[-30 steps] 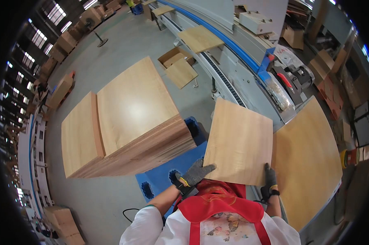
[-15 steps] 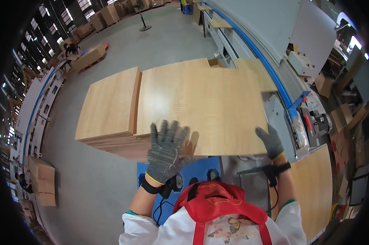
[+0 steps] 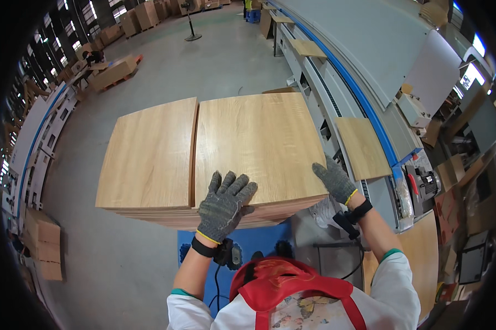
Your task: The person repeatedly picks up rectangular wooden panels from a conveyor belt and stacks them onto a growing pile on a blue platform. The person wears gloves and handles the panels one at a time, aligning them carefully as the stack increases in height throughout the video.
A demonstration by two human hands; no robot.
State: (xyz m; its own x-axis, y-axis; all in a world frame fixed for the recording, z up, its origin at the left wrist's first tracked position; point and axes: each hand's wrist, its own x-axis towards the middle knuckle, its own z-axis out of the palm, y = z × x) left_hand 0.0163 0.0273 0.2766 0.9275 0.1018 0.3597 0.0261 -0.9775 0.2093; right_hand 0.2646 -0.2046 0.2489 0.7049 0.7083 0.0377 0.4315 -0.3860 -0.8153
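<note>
A grey workshop floor (image 3: 121, 264) spreads around a blue pallet (image 3: 264, 236). The wooden board (image 3: 253, 137) lies on top of the right-hand stack (image 3: 281, 209). Your left hand (image 3: 223, 208) is spread wide over its near edge; your right hand (image 3: 336, 180), open, touches its right edge by the near corner. Left of it lies another board (image 3: 146, 157); rightward stands a pale machine (image 3: 369, 49).

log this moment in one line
left hand: open, over near edge of right board stack; right hand: at its right edge; left board stack: alongside; another board: on machine
</note>
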